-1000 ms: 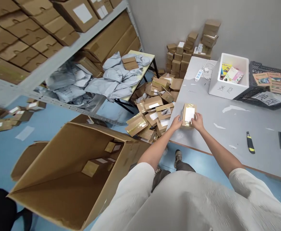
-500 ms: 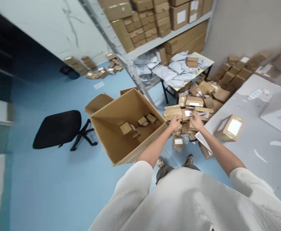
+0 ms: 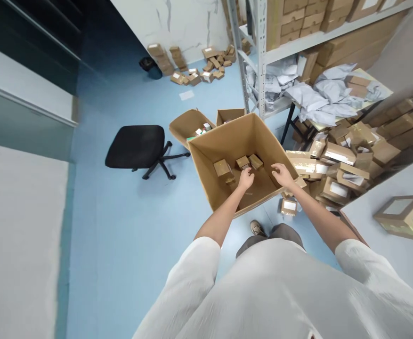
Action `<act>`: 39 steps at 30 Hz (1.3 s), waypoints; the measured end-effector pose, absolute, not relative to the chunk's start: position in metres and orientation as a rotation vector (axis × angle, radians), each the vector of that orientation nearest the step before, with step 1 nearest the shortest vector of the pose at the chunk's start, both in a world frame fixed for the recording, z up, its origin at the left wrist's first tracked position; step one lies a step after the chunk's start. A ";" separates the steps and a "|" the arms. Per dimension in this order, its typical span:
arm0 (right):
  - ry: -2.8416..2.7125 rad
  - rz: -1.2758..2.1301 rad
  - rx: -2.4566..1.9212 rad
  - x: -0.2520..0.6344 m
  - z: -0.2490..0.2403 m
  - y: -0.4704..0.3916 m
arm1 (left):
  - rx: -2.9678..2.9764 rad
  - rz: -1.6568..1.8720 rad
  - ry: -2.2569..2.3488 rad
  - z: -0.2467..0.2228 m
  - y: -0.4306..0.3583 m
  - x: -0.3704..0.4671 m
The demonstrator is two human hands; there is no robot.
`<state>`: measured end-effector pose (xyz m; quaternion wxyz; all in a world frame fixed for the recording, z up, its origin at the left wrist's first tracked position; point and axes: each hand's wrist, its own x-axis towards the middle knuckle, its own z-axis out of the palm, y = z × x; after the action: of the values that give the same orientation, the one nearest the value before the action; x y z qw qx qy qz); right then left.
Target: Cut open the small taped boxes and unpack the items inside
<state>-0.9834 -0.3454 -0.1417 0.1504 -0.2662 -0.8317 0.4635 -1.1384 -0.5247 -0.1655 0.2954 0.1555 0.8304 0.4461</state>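
Observation:
A large open cardboard carton (image 3: 209,141) stands on the blue floor, with several small brown boxes (image 3: 222,168) at its bottom. My left hand (image 3: 246,179) is over the carton's inside, near the small boxes, its fingers bent and apart with nothing seen in them. Over the carton's right part, close to the right wall, my right hand (image 3: 282,175) has its fingers spread and holds nothing. To the right of the carton lies a heap of taped, labelled parcels (image 3: 336,154) on the floor.
A black swivel chair (image 3: 135,146) is left of the carton. Two smaller open cartons stand behind it. A metal shelf (image 3: 262,61) and a table with grey mailing bags (image 3: 308,101) are at the back right. A box (image 3: 400,212) sits on the grey surface at right.
The view has turned to the right. Both hands have moved left from the parcel heap to over the large carton, and their fingers have opened.

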 end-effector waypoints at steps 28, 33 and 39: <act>-2.442 1.963 -1.196 -1.231 -0.453 -0.395 | -0.050 0.632 2.302 -0.433 -0.573 -1.395; -2.427 2.028 -1.322 -1.263 -0.533 -0.426 | -0.047 0.560 2.330 -0.512 -0.584 -1.452; -2.520 2.099 -1.217 -1.324 -0.612 -0.466 | -0.097 0.629 2.286 -0.596 -0.602 -1.487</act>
<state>-1.3235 -0.4660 -0.6118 -0.1774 -0.3424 -0.7090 0.5904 -1.4873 -0.6015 -0.5955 0.3751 -0.0378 0.8931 0.2456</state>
